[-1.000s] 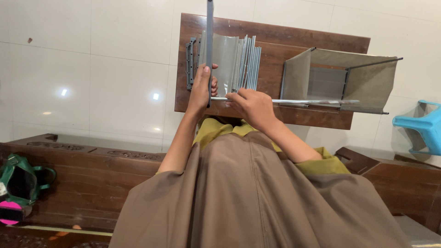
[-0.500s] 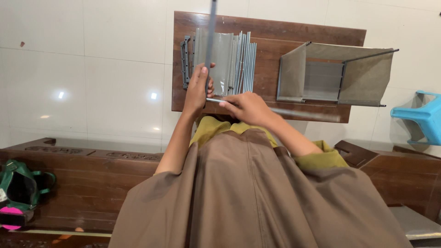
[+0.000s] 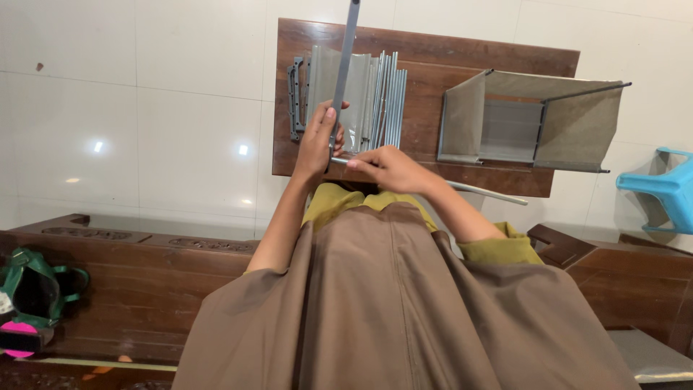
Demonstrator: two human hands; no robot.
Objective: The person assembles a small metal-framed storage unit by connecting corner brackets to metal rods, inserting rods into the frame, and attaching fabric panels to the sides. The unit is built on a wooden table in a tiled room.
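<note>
Two bare hands meet just above the person's lap, each closed on a grey metal part. The left hand (image 3: 317, 141) grips an upright grey bar (image 3: 346, 65) near its lower end, fingers wrapped around it, so the bar's long axis runs away from the person and up past the top of the view. The right hand (image 3: 386, 167) pinches a thin silver rod (image 3: 484, 191) between fingertips and thumb; this rod lies crosswise, running from the foot of the bar out to the person's right, roughly at a right angle to the bar. The rod's near end sits just beside the bar's base, close to the left thumb, though whether the two parts touch cannot be told. Beyond the hands, on a low dark wooden counter (image 3: 433, 50), lie a stack of grey bars and panels (image 3: 379, 97) and, to its right, an open grey fabric box (image 3: 534, 119) on a frame. A blue plastic stool (image 3: 660, 191) stands at the far right.
</note>
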